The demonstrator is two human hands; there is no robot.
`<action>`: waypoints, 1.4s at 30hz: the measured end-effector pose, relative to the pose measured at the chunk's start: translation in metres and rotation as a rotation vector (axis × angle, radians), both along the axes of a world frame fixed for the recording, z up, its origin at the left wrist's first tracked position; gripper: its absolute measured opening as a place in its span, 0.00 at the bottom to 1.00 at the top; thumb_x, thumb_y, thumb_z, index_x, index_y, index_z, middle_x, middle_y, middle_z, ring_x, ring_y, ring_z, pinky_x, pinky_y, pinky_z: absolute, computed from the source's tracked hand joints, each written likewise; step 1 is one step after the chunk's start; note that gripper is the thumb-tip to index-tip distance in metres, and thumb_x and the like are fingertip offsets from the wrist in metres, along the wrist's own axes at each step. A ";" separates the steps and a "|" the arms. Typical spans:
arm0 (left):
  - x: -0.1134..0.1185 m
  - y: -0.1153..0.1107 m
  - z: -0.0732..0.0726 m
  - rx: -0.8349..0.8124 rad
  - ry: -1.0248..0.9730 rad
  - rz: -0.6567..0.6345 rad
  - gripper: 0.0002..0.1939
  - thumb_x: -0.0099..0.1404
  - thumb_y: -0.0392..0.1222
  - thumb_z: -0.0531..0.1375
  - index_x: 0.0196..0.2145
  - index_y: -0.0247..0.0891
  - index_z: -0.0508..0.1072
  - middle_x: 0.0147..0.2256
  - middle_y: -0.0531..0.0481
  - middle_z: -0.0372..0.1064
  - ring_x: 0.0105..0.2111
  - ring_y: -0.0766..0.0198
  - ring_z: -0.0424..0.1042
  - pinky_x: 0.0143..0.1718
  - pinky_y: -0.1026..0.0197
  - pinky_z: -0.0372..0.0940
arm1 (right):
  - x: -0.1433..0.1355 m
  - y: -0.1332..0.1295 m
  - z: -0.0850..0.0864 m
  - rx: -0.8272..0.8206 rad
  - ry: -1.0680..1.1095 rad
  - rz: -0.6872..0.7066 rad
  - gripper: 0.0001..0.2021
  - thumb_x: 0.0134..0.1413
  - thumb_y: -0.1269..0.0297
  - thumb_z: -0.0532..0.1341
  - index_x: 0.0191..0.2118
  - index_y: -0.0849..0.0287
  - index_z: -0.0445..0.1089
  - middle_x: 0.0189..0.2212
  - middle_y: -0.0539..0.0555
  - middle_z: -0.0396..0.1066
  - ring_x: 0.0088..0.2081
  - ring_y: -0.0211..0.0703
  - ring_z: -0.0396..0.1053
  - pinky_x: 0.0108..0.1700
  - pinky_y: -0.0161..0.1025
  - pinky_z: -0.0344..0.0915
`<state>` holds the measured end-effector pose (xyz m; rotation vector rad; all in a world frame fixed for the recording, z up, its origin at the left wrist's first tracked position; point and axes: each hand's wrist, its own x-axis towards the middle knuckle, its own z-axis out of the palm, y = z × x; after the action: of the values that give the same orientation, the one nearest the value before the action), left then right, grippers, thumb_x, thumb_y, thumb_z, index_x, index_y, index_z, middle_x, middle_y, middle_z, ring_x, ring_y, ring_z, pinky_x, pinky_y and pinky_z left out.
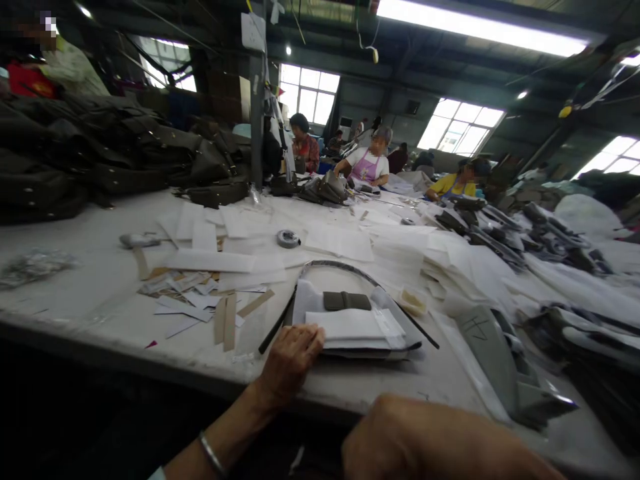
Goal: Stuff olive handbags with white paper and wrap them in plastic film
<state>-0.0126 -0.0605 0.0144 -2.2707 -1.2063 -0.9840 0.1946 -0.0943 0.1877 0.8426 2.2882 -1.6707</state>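
In front of me on the table lies a grey fabric bag piece (309, 301) with a dark-edged strip (345, 265) arching behind it. On it rest a folded white foam sheet (340, 325) and a dark olive strap tab (347, 301). My left hand (294, 353) is closed on the near left corner of the bag piece, its fingers curled beside the foam sheet. Close to the camera, below the table edge, my right hand (395, 437) is smeared by motion. Its fingers are hidden, and I cannot make out anything in it.
Cardboard strips (226, 321) and paper scraps lie to the left, with a tape roll (288, 239) farther back. Olive bag parts (487, 353) sit at the right. Dark bags (120, 150) are heaped at the back left. Several people work across the table, one in a purple apron (366, 167).
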 end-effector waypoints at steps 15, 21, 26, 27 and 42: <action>-0.001 -0.002 0.004 -0.023 -0.106 -0.012 0.16 0.72 0.31 0.47 0.51 0.30 0.70 0.44 0.42 0.74 0.45 0.57 0.72 0.47 0.55 0.66 | -0.060 0.210 -0.052 0.751 -0.190 -0.205 0.05 0.48 0.67 0.64 0.32 0.55 0.78 0.29 0.47 0.77 0.30 0.39 0.73 0.35 0.32 0.64; -0.004 -0.002 0.009 -0.016 -0.094 -0.026 0.19 0.72 0.30 0.50 0.58 0.36 0.66 0.45 0.43 0.74 0.46 0.58 0.72 0.46 0.56 0.67 | -0.072 0.236 -0.070 0.850 -0.224 -0.284 0.05 0.51 0.65 0.64 0.34 0.55 0.78 0.33 0.49 0.78 0.36 0.42 0.73 0.39 0.34 0.63; -0.003 -0.001 0.010 -0.027 -0.091 -0.012 0.19 0.72 0.31 0.49 0.57 0.39 0.69 0.44 0.45 0.74 0.46 0.60 0.72 0.45 0.57 0.67 | -0.082 0.250 -0.092 0.943 -0.246 -0.382 0.08 0.56 0.65 0.61 0.38 0.56 0.78 0.36 0.52 0.78 0.39 0.43 0.73 0.42 0.36 0.63; -0.002 -0.001 0.009 -0.020 -0.095 -0.012 0.19 0.72 0.31 0.49 0.57 0.39 0.69 0.43 0.44 0.74 0.46 0.59 0.72 0.45 0.57 0.67 | -0.083 0.251 -0.096 0.965 -0.248 -0.397 0.08 0.56 0.65 0.61 0.39 0.56 0.77 0.37 0.52 0.78 0.40 0.44 0.73 0.43 0.37 0.63; -0.016 0.003 0.004 -0.073 -0.362 -0.013 0.23 0.68 0.25 0.47 0.57 0.34 0.66 0.42 0.42 0.73 0.43 0.60 0.71 0.46 0.57 0.68 | 0.038 0.117 -0.009 0.567 0.178 -0.626 0.22 0.58 0.41 0.57 0.28 0.53 0.77 0.27 0.57 0.73 0.33 0.47 0.72 0.37 0.40 0.68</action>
<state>-0.0288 -0.0577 0.0186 -2.2186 -1.3907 -1.4233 0.2329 0.0231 0.1787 1.7373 2.8794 -1.3058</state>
